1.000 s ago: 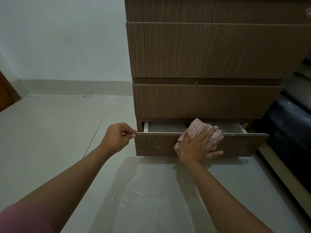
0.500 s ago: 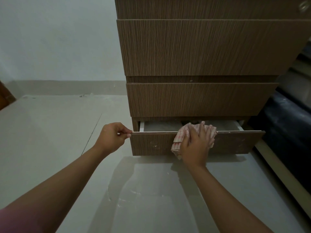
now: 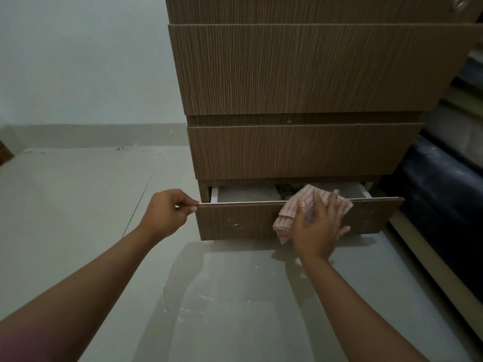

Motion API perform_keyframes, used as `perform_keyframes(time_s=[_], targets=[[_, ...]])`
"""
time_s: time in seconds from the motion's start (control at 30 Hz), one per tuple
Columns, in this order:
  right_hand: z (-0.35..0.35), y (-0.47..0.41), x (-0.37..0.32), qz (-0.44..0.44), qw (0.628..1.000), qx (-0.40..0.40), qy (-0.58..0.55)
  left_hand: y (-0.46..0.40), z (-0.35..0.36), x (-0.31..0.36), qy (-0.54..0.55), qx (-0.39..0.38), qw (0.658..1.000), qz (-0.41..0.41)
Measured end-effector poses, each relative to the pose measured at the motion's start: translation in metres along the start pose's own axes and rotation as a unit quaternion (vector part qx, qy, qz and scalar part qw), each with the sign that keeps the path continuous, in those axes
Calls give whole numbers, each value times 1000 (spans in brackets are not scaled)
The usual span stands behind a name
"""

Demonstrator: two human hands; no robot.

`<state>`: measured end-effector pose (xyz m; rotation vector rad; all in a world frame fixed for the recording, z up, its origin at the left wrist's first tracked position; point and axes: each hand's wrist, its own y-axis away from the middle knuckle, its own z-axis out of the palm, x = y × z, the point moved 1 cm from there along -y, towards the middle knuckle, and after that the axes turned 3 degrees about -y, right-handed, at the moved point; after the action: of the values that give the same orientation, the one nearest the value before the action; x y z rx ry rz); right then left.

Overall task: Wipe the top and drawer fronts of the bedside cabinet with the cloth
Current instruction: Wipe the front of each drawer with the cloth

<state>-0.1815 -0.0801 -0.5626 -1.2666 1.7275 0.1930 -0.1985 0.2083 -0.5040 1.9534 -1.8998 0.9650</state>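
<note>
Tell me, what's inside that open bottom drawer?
The bottom drawer shows a pale floor and something dark near the cloth. The drawer above and the right hand hide the rest.

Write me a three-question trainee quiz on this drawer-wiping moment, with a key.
1. True or false: the bottom drawer is pulled partly open.
2. Which hand presses the cloth against the drawer front? A) left hand B) right hand C) both
3. Fill in: the left hand pinches the drawer front at its top ____ corner, as the view shows it.

Key:
1. True; its inside shows behind the front.
2. B; the right hand lies flat on the cloth.
3. left
</note>
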Motion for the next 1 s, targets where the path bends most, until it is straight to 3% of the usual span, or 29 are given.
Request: perform_keyframes(time_s=[0.57, 1.0], targets=[[-38, -44, 49, 18, 1000, 18, 1, 2, 0, 0, -2, 7, 1000, 3], [-63, -87, 96, 51, 997, 34, -39, 4, 3, 2, -8, 25, 997, 76]])
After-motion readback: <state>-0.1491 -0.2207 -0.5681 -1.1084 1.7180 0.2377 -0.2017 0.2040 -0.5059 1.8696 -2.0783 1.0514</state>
